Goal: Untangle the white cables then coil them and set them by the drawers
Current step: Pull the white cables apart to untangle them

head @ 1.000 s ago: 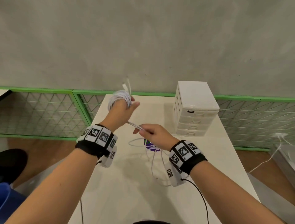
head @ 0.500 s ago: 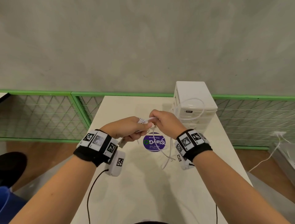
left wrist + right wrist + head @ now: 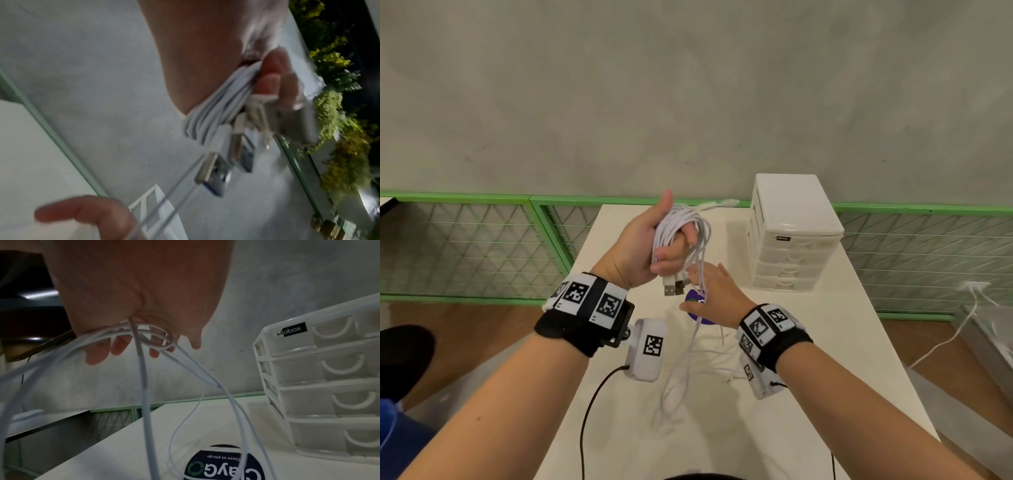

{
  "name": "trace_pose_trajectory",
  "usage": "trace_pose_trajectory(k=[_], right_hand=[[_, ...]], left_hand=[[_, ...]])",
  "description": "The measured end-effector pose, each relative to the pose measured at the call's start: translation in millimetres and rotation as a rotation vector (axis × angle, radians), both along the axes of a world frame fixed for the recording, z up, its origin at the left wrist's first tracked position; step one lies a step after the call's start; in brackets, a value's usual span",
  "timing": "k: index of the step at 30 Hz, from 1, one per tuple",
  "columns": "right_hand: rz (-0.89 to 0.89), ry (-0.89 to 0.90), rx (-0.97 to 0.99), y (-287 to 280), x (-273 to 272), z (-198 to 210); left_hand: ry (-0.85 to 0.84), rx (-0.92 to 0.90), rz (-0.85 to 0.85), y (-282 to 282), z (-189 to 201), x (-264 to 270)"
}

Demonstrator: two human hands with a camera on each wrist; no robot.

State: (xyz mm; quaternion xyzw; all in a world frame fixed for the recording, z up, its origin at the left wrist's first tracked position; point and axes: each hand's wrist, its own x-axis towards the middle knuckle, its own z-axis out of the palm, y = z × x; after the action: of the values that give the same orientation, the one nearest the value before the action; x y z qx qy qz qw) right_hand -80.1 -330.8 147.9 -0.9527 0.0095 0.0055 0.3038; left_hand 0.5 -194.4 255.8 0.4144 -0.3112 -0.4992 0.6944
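The white cables (image 3: 678, 236) are wound in a coil around the left hand (image 3: 643, 246), above the far half of the surface (image 3: 825, 342); its grip curls around them. Loose strands hang through the right hand (image 3: 714, 298), whose fingers are spread. The drawers (image 3: 792, 236) stand at the far right corner.

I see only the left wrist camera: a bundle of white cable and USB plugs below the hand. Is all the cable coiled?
Observer: No. Loose strands hang from the coil in the left hand down onto the table.
Operator: What does the right hand do?
Observer: The right hand is under the coil, the strands running across its spread fingers.
Operator: And the drawers?
Observer: The white drawer unit stands on the table's far right, beyond the right hand.
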Motion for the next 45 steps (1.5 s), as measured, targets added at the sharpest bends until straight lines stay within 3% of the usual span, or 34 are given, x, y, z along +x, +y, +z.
trace_pose_trajectory(k=[3, 5, 8, 10, 12, 14, 16, 18, 20, 24, 25, 29, 32, 35, 37, 39, 42, 45], right_hand=[[0.056, 0.075, 0.047, 4, -1, -7], [0.070, 0.141, 0.142, 7, -4, -11], [0.090, 0.103, 0.164, 11, -6, -11], [0.118, 0.081, 0.170, 12, -6, -9], [0.147, 0.046, 0.200, 13, -5, -4], [0.146, 0.022, 0.222, 10, -4, 2], [0.109, 0.011, 0.268, 5, -1, 7], [0.055, -0.027, 0.353, -1, 0, 9], [-0.059, -0.086, 0.482, -14, -3, 10], [-0.334, -0.170, 0.480, -56, -11, 1], [-0.356, -0.157, 0.452, -62, -14, -3], [-0.471, -0.135, 0.339, -74, -17, -17], [-0.548, -0.052, 0.182, -79, -19, -15], [-0.330, 0.276, 0.049, -75, -19, -3], [-0.186, 0.358, 0.092, -64, -16, 11], [-0.105, 0.314, 0.229, -50, -11, 21], [-0.106, 0.066, 0.433, -31, 1, 27], [-0.137, -0.021, 0.455, -24, 7, 27]], left_hand=[[0.077, -0.110, 0.238, -5, 3, -1], [0.050, -0.129, 0.428, -8, 7, 0], [-0.026, -0.125, 0.713, -15, 6, 3], [-0.160, -0.106, 0.885, -17, -3, 7], [-0.454, -0.027, 1.005, -18, -20, 16], [-0.894, 0.167, 0.991, -15, -40, 25], [-1.321, 0.487, 0.759, -11, -51, 25], [-1.543, 0.806, 0.441, -5, -54, 20], [-1.481, 0.954, 0.229, 3, -52, 19], [-0.897, 0.851, 0.126, 25, -41, 23], [-0.838, 0.842, 0.092, 28, -37, 24], [-1.038, 1.032, -0.059, 23, -29, 21], [-1.120, 1.049, 0.046, 18, -33, 21], [-1.083, 0.972, 0.176, 12, -30, 19], [-1.124, 0.918, 0.253, 6, -25, 14], [-1.139, 0.839, 0.308, -2, -23, 9], [-1.123, 0.755, 0.432, -11, -22, 5], [-1.135, 0.634, 0.618, -11, -23, 9]])
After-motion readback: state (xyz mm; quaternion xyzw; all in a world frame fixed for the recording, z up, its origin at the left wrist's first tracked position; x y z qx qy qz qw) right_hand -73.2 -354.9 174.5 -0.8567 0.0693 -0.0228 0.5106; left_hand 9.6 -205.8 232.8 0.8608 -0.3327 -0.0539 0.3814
